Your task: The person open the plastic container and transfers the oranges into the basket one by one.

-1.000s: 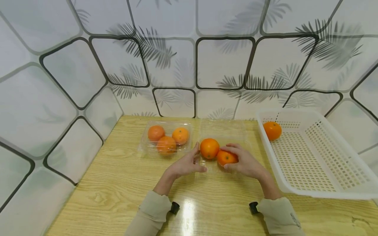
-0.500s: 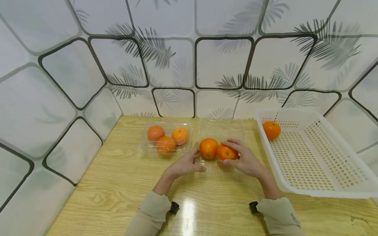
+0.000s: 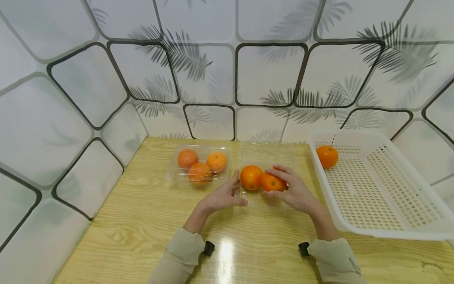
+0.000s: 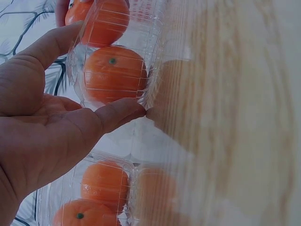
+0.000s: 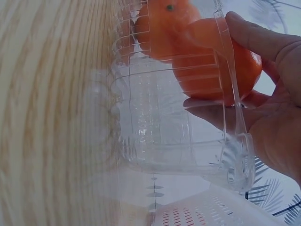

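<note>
The held orange (image 3: 272, 183) appears likely to handle as firm and of moderate weight; its glossy skin may slip under light pressure and could bruise if squeezed hard. The best hold is judged to be around its widest part, thumb opposite fingers, as the right hand (image 3: 297, 194) has it: digits curled and clamped on the fruit. The open box (image 5: 162, 125) is thin clear plastic, presumably light, springy and easily dented; it is best steadied by its end walls. At its left end, the left hand (image 3: 222, 196) has thumb and fingers apart, touching the plastic without closing on it. The held orange is inside the open box, immediately right of the second orange (image 3: 251, 177); whether it bears on the bottom cannot be told. Both fruits are round, bright orange and shiny, each with a small green stem mark; no blemish is discernible. The lid (image 3: 267, 153) lies back on the far side.
</note>
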The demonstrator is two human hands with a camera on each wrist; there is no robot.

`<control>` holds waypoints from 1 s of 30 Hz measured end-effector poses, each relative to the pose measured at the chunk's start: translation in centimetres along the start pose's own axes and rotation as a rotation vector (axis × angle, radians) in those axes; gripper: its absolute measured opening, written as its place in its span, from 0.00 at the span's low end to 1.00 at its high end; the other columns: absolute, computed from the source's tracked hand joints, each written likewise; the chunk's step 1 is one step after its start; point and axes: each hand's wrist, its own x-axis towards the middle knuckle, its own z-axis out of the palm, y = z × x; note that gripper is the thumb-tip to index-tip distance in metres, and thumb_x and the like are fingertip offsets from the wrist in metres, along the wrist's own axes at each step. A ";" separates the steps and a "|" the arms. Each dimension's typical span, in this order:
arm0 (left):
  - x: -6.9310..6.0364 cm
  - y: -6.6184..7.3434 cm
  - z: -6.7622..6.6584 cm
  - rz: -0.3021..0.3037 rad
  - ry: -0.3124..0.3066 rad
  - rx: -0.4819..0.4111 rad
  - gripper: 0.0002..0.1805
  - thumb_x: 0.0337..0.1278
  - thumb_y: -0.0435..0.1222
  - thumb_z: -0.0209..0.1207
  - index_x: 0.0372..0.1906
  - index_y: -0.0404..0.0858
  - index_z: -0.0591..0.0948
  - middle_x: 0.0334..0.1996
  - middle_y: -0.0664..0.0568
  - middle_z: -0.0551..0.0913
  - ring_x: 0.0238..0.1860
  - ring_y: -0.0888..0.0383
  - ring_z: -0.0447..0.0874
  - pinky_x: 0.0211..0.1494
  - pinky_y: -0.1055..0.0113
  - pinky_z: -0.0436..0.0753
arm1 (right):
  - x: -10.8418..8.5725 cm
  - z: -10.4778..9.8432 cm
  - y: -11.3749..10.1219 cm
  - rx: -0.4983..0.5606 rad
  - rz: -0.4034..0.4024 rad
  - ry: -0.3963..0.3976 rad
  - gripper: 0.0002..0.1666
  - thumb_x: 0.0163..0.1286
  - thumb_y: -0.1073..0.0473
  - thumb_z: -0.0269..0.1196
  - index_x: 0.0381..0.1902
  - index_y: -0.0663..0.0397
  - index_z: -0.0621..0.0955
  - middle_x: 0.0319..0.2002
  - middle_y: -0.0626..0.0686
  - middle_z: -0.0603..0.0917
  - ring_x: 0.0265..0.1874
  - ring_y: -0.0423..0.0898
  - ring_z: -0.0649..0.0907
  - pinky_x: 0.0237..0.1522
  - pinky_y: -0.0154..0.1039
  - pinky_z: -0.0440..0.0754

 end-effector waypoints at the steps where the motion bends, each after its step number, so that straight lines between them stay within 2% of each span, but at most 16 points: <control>1: 0.0 0.0 0.0 -0.002 0.002 0.001 0.60 0.59 0.34 0.66 0.80 0.43 0.32 0.79 0.39 0.44 0.78 0.43 0.48 0.76 0.49 0.57 | 0.0 0.0 0.0 -0.003 0.001 -0.001 0.37 0.61 0.61 0.73 0.67 0.57 0.75 0.70 0.66 0.65 0.67 0.66 0.68 0.60 0.61 0.74; 9: -0.3 0.0 -0.1 -0.021 0.004 -0.007 0.60 0.59 0.33 0.66 0.80 0.45 0.31 0.79 0.38 0.45 0.78 0.43 0.48 0.75 0.49 0.58 | 0.1 0.1 -0.4 0.006 0.011 -0.005 0.37 0.61 0.62 0.72 0.68 0.56 0.75 0.71 0.66 0.64 0.67 0.66 0.68 0.61 0.62 0.73; 20: -0.4 -0.1 -0.2 -0.012 0.007 0.002 0.60 0.60 0.34 0.65 0.79 0.44 0.31 0.78 0.38 0.46 0.78 0.43 0.49 0.75 0.50 0.58 | 0.1 0.0 -0.9 0.026 0.003 0.008 0.37 0.61 0.63 0.72 0.68 0.56 0.75 0.71 0.66 0.64 0.64 0.65 0.71 0.53 0.58 0.79; 30: -0.1 -0.1 -0.1 0.003 -0.006 0.012 0.60 0.60 0.35 0.66 0.79 0.45 0.31 0.78 0.38 0.47 0.77 0.43 0.50 0.75 0.49 0.59 | 0.4 0.4 -1.5 0.015 -0.019 0.013 0.37 0.61 0.61 0.73 0.68 0.53 0.75 0.71 0.64 0.64 0.64 0.63 0.73 0.53 0.56 0.80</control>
